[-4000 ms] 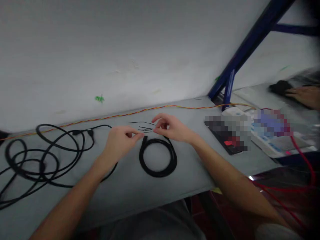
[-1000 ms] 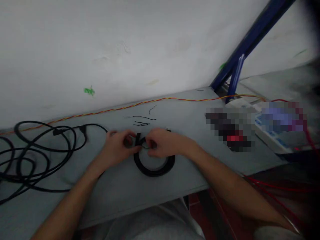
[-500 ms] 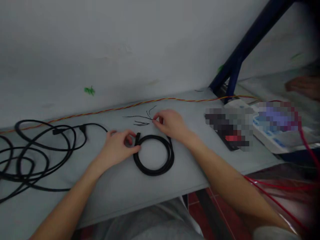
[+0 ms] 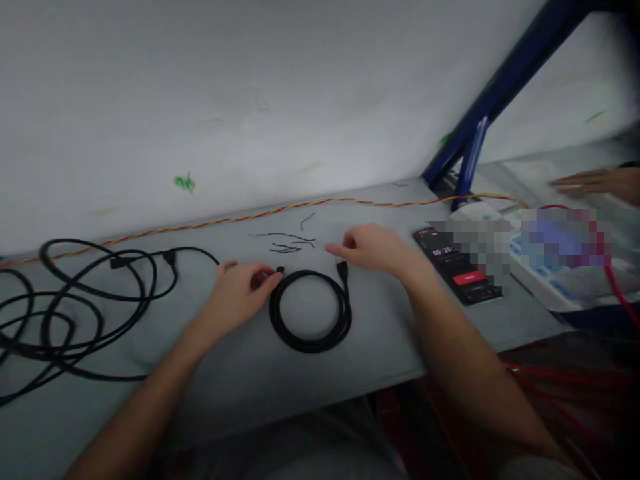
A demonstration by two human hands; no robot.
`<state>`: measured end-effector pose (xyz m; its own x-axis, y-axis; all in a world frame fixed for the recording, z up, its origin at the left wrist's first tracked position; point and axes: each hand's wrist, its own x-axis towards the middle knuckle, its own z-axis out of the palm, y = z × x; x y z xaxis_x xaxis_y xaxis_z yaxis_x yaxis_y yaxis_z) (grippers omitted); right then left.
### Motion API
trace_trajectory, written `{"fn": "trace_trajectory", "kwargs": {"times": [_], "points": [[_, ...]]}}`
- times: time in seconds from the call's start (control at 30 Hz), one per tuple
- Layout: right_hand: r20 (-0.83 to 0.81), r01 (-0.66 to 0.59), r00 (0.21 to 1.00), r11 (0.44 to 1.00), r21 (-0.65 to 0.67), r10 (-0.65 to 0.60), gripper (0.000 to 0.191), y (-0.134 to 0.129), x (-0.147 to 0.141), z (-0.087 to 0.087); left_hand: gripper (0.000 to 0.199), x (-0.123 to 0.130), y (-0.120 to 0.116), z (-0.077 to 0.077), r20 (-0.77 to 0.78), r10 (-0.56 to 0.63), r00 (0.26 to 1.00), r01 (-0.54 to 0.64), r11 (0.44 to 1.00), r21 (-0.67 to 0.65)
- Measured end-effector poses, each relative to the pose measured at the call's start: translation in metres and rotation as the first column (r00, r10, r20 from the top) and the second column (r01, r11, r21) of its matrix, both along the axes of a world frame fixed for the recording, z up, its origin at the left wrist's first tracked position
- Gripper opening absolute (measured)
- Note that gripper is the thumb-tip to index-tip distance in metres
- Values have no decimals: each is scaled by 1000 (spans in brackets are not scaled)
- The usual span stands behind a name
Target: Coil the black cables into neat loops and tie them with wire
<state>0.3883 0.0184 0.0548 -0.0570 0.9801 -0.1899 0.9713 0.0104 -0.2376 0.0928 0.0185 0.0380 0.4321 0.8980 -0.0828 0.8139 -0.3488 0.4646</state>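
Observation:
A black cable lies in a round coil on the grey table, its loops closely stacked. My left hand is at the coil's upper left, thumb and fingers closed around one cable end; a dark plug tip shows just above the thumb. The other plug stands out at the coil's upper right. My right hand hovers above that plug, thumb and index finger close together, pointing left. Whether anything thin is between them cannot be made out. Several thin black wire pieces lie left of its fingertips.
Loose black cable spreads over the table's left side. A red-yellow twisted wire runs along the wall. To the right are a phone, a partly blurred white-blue device, a blue metal frame and another person's hand.
My right hand has drawn back rightward from the thin wire pieces, which have shifted slightly and now lie apart from it. My left hand stays at the coil's cable end.

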Motion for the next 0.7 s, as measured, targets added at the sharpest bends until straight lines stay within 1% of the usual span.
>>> {"fn": "trace_trajectory", "kwargs": {"times": [0.03, 0.1, 0.17, 0.23, 0.33, 0.43, 0.5, 0.57, 0.63, 0.67, 0.7], "points": [[-4, -18, 1000, 999, -50, 18, 61, -1, 4, 1, 46, 1, -1, -1, -10, 8, 1000, -8, 1000, 23], [-44, -79, 996, 988, -132, 74, 60, 0, 11, 1, 46, 3, -3, -4, -38, 25, 999, -21, 995, 101], [-106, -141, 987, 975, -173, 124, 53, 2, 14, 0, 48, 5, -5, -7, -74, 29, 997, -15, 981, 193], [-178, -176, 974, 966, -191, 142, 42, 4, 13, -2, 46, 7, -6, -9, -102, 21, 995, 6, 967, 253], [-307, -182, 947, 945, -271, 95, 36, 6, 11, -7, 40, 9, -8, -11, -106, 31, 994, -1, 962, 272], [-452, -206, 892, 906, -371, 18, 35, 8, 11, -13, 33, 12, -10, -9, -66, 36, 997, -18, 967, 253], [-556, -262, 831, 873, -411, -13, 36, 9, 14, -14, 32, 14, -15, -3, 30, 47, 998, -52, 980, 190], [-666, -344, 746, 836, -429, -34, 39, 9, 19, -11, 37, 17, -20, 9, 207, 97, 974, -105, 994, 29], [-762, -418, 644, 805, -421, -65, 42, 8, 24, -6, 44, 17, -27, 27, 396, 194, 897, -139, 976, -165], [-799, -443, 596, 796, -412, -82, 43, 7, 26, -3, 46, 15, -30, 37, 469, 246, 848, -147, 960, -238], [-829, -461, 551, 791, -401, -99, 44, 6, 28, 0, 47, 11, -33, 49, 531, 293, 795, -170, 948, -269]]}}
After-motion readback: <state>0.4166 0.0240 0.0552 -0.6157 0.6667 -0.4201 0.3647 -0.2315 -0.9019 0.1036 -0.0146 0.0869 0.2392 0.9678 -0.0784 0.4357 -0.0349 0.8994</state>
